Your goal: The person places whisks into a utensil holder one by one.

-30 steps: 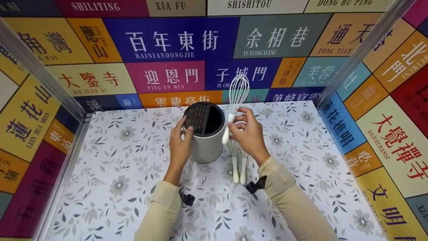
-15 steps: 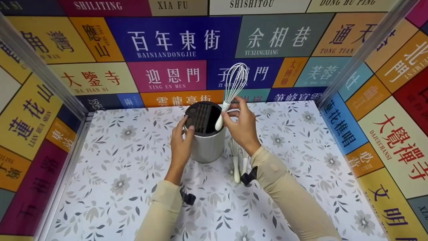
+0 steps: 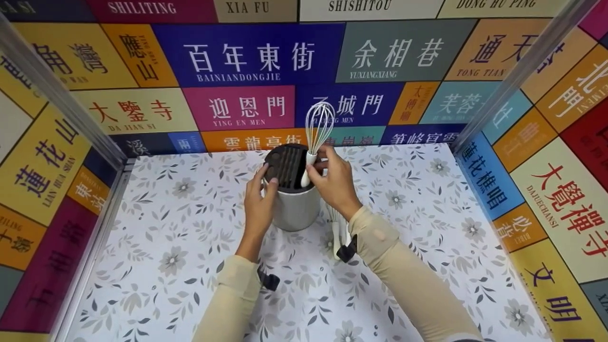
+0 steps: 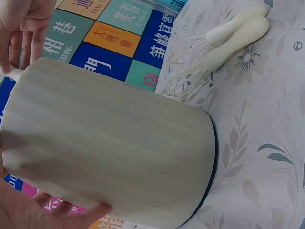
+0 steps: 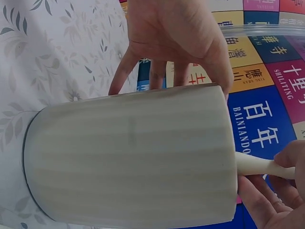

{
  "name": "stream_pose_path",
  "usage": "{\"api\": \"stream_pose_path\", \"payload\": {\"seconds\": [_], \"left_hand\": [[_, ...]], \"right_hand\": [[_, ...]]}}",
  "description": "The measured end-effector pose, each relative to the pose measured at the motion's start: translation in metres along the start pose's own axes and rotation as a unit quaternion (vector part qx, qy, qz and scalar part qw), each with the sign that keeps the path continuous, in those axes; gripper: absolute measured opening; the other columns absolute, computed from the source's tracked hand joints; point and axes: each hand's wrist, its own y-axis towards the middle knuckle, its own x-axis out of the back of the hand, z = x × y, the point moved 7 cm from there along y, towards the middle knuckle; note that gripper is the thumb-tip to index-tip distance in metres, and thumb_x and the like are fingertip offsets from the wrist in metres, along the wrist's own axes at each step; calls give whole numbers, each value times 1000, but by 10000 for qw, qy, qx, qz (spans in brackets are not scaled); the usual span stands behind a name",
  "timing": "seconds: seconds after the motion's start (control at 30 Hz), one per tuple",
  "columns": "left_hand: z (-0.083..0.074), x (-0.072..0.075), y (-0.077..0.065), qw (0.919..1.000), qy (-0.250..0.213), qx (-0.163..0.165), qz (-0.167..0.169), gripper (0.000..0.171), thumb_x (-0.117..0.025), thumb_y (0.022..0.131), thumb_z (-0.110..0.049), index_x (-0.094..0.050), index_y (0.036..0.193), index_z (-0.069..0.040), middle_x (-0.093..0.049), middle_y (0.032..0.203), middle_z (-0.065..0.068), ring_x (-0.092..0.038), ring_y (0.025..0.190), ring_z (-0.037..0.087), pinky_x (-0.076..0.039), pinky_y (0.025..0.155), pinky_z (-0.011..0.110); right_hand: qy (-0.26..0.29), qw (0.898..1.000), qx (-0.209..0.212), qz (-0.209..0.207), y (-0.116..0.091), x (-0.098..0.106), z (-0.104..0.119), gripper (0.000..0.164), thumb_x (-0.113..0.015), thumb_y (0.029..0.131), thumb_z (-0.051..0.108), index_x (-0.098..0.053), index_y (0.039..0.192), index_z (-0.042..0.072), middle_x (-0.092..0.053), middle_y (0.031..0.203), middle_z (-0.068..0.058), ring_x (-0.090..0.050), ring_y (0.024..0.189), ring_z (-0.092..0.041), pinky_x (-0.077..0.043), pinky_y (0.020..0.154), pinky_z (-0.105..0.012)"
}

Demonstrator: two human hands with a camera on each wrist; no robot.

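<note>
A pale cylindrical utensil holder (image 3: 297,211) with a black slotted top (image 3: 285,168) stands upright on the table. My left hand (image 3: 260,204) steadies it, its fingers spread along the left side and the thumb at the rim; in the right wrist view those fingers (image 5: 157,74) look fairly straight. My right hand (image 3: 336,183) pinches a whisk (image 3: 311,161) by its white handle, wires up. The handle's lower end is in the large opening on the top's right side; how deep is hard to tell. Two more whisks (image 4: 238,43) lie right of the holder, partly hidden by my right arm in the head view.
A floral white cloth (image 3: 180,285) covers the table. Behind it rises a wall (image 3: 247,54) of coloured printed signs, with similar panels along both sides. Black wrist-camera mounts (image 3: 347,249) sit under each sleeve cuff.
My right hand has carried the whisk leftward from beside the holder to over its large opening, then lowered it so the handle's end dips in. The left hand has stayed on the holder.
</note>
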Motion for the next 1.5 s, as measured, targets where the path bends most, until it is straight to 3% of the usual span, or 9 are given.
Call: {"api": "stream_pose_path", "payload": {"seconds": [0.23, 0.47, 0.63, 0.87, 1.0, 1.27, 1.5], "left_hand": [[-4, 1, 1, 10000, -9, -80, -12, 50, -56, 104, -41, -49, 152, -30, -52, 139, 12, -52, 117, 25, -45, 100, 52], [-2, 1, 1, 9999, 83, -67, -61, 49, -56, 104, -39, -49, 152, -29, -53, 133, 11, -51, 110, 23, -45, 93, 45], [-3, 1, 0, 9999, 65, -92, -29, 50, -56, 104, -39, -48, 153, -29, -53, 138, 12, -52, 115, 25, -45, 97, 48], [-3, 1, 0, 9999, 56, -142, -45, 49, -55, 104, -39, -49, 152, -29, -53, 138, 13, -53, 116, 26, -45, 98, 49], [-2, 2, 0, 9998, 73, -126, -109, 49, -56, 104, -39, -50, 151, -29, -54, 137, 13, -53, 114, 26, -46, 96, 48], [-2, 0, 0, 10000, -7, -50, 23, 50, -54, 105, -42, -47, 153, -33, -49, 145, 10, -52, 127, 25, -44, 106, 49], [0, 0, 0, 10000, 53, -44, -51, 49, -55, 104, -41, -49, 152, -32, -52, 141, 11, -53, 122, 25, -45, 103, 48]], "right_hand": [[159, 9996, -146, 165, -3, -6, -2, 31, -73, 89, 10, -59, 115, 2, -72, 103, -11, -73, 90, -19, -60, 75, -30], [104, 9992, -256, 287, -7, -9, -2, 31, -74, 90, 16, -56, 112, 4, -73, 97, -9, -74, 89, -17, -59, 76, -25], [160, 9989, -195, 406, -10, -8, 2, 40, -75, 91, 20, -55, 121, 3, -75, 96, -11, -75, 89, -18, -60, 76, -26], [236, 9981, -275, 507, -13, -6, 3, 61, -78, 89, 37, -54, 139, 11, -74, 99, -6, -74, 86, -13, -60, 75, -25], [231, 9982, -249, 501, -14, -6, 4, 68, -77, 89, 47, -55, 141, 9, -74, 107, -7, -72, 90, -14, -60, 79, -28], [47, 9982, -163, 577, -16, -4, 4, 55, -64, 96, 54, -60, 137, 16, -71, 116, -1, -71, 94, -12, -59, 82, -34], [110, 9984, -199, 510, -16, -2, 1, 45, -66, 98, 43, -65, 128, 10, -72, 110, -3, -71, 96, -15, -59, 81, -35]]}}
